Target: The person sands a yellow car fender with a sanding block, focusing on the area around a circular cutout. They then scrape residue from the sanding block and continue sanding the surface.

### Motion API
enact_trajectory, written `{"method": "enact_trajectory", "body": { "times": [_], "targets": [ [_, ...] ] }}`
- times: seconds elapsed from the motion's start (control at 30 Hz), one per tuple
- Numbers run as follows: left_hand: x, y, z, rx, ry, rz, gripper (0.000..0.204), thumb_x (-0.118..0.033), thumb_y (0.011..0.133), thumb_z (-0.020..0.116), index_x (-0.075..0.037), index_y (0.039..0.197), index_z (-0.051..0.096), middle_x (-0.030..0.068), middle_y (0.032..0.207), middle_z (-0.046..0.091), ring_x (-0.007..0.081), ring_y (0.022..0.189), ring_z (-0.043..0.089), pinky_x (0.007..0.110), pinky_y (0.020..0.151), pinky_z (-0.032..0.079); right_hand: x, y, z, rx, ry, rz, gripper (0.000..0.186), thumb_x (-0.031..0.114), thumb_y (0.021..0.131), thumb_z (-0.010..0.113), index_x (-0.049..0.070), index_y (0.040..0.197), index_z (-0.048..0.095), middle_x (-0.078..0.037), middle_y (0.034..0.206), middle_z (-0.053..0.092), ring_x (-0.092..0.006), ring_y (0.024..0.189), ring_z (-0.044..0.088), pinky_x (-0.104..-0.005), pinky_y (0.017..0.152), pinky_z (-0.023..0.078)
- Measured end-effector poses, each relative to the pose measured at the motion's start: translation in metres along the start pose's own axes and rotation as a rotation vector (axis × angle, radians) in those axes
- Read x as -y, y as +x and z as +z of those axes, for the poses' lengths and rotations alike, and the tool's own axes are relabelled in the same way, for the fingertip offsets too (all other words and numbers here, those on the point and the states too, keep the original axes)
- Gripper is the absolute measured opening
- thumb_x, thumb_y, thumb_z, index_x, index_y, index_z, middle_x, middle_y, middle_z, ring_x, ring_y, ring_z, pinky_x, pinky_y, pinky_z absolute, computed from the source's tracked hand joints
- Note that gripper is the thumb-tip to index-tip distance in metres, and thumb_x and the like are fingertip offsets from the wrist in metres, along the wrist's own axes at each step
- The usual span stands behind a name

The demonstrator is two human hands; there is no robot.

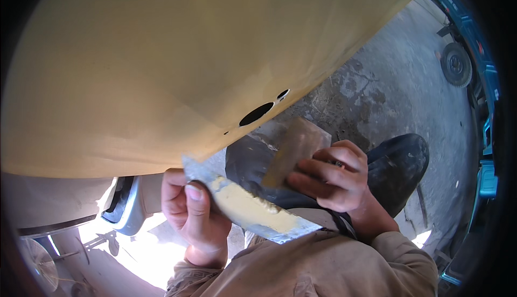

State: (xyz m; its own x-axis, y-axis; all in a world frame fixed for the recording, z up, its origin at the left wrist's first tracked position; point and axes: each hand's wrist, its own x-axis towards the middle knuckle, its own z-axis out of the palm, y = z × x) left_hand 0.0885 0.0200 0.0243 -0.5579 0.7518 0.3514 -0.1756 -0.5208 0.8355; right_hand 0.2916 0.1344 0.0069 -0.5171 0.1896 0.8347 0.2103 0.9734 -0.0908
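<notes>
My left hand grips one end of a flat metal putty plate, thumb on top. Pale yellow putty is spread along the plate's face, with a thicker ridge by one edge. In my right hand is a flat brownish putty spreader, its blade pointing up and away from me, apart from the plate. The fingers wrap around its near end, partly hiding it. Beyond both hands is a large tan vehicle panel, with a big oval hole and a smaller hole near its lower edge.
A side mirror shows at the lower left under the panel. My knee is bent at the right above a stained concrete floor. At the far right stands a teal vehicle with a dark wheel.
</notes>
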Motion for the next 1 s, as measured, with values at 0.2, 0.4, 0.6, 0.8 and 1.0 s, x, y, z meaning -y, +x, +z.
{"method": "enact_trajectory", "body": {
  "times": [0.2,0.4,0.6,0.8,1.0],
  "targets": [
    [0.005,-0.005,-0.003,-0.197,0.247,0.257,0.024,-0.022,0.107,0.051,-0.004,0.122,0.053,0.0111,0.117,0.062,0.0188,0.107,0.059,0.036,0.094,0.049,-0.013,-0.038,-0.015,-0.924,0.793,1.196,0.023,0.006,0.102,0.056,0.0,0.122,0.064,-0.005,0.114,0.069,-0.0132,0.103,0.065,-0.0266,0.096,0.046],
    [0.006,-0.015,-0.016,-0.219,0.528,0.338,0.031,-0.025,0.108,0.051,-0.007,0.132,0.052,0.0127,0.133,0.06,0.0241,0.12,0.057,0.041,0.103,0.047,0.033,-0.006,-0.017,-0.569,0.552,0.798,0.029,0.001,0.091,0.065,0.002,0.119,0.059,-0.018,0.113,0.071,-0.0193,0.099,0.065,-0.0329,0.08,0.053],
    [0.004,-0.022,-0.013,-0.231,0.468,0.378,0.033,-0.028,0.108,0.051,-0.009,0.134,0.051,0.0138,0.135,0.058,0.0258,0.122,0.056,0.043,0.104,0.048,0.055,0.037,-0.003,-0.123,-0.001,0.212,0.033,0.011,0.076,0.081,0.008,0.107,0.072,-0.013,0.107,0.075,-0.0327,0.097,0.063,-0.0433,0.081,0.052],
    [0.0,-0.029,-0.017,-0.247,0.399,0.364,0.035,-0.031,0.107,0.051,-0.011,0.136,0.05,0.0149,0.138,0.056,0.0275,0.124,0.056,0.044,0.105,0.048,0.069,0.043,0.016,-0.185,-0.099,0.205,0.03,0.025,0.087,0.073,0.024,0.116,0.077,0.002,0.124,0.071,-0.0233,0.104,0.061,-0.037,0.089,0.05],
    [0.001,-0.033,-0.019,-0.286,0.292,0.316,0.037,-0.034,0.107,0.051,-0.013,0.138,0.048,0.016,0.141,0.055,0.0293,0.126,0.055,0.045,0.106,0.049,0.077,0.046,0.03,-0.192,-0.069,0.2,0.027,0.025,0.084,0.073,0.022,0.111,0.079,0.002,0.119,0.073,-0.0237,0.104,0.062,-0.0379,0.088,0.051]
  ]
}}
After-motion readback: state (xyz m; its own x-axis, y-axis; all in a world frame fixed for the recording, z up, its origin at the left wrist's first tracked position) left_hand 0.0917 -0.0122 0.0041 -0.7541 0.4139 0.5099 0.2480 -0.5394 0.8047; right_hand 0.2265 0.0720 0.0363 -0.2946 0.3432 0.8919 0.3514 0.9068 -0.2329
